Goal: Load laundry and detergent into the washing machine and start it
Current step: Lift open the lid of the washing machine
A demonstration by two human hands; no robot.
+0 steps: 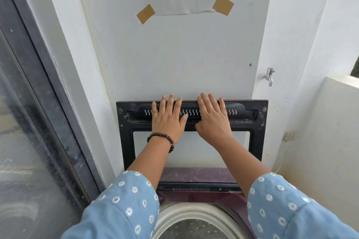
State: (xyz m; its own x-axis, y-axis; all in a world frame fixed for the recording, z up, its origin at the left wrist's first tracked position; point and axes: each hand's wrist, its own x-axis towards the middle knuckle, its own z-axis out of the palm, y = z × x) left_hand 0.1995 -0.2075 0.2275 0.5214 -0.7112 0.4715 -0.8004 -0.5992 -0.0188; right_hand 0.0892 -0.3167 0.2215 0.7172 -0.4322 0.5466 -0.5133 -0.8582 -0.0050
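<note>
The top-loading washing machine (196,175) stands in front of me with its dark purple top and its black-framed lid (126,141) raised upright against the white wall. My left hand (168,120) and my right hand (212,120) both lie flat on the lid's upper edge, fingers spread, side by side. Neither hand holds anything. Below, the steel drum (194,229) with its pale rim is open; I cannot see laundry in the visible part. No detergent is in view.
A dark-framed glass door (38,122) runs along the left. A metal tap (269,75) sticks out of the wall at right, with a wall socket (289,136) below it. A low white wall (330,141) closes the right side. Paper is taped above.
</note>
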